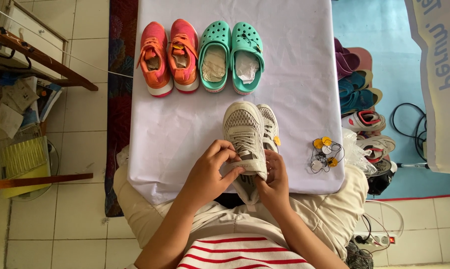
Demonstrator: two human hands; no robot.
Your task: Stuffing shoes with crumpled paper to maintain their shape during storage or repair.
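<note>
I see both hands low centre: left hand (210, 172) and right hand (274, 180) fingers closed around the white mesh lace-up sneaker (243, 134) on the white-clothed worktop (304, 65).

Floor (80, 124): pale square tiles, daylit. White-covered table (304, 74) at centre. Dark patterned rug (119, 74) along its left edge. Wooden furniture (41, 55) upper left; blue mat (374, 25) right.
</note>
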